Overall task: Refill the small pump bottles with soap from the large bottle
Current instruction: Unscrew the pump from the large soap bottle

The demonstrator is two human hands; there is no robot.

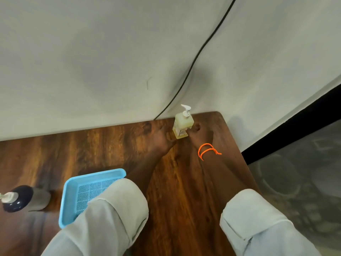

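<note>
A small clear pump bottle [183,122] with pale yellow soap and a white pump stands upright at the table's far right corner, close to the wall. My left hand [160,140] reaches it from the left, thumb against its base. From the right, my right hand [201,134], with an orange cord on the wrist, curls its fingers against the bottle's lower side. Both hands are blurred. A second pump bottle [18,198], grey with a dark top and white pump, stands at the left edge of the view. No large bottle is in view.
A light blue mesh tray [73,198] lies on the wooden table [180,191] near my left sleeve. A black cable [195,58] runs down the white wall to the table's back edge. The table ends on the right, with floor beyond it.
</note>
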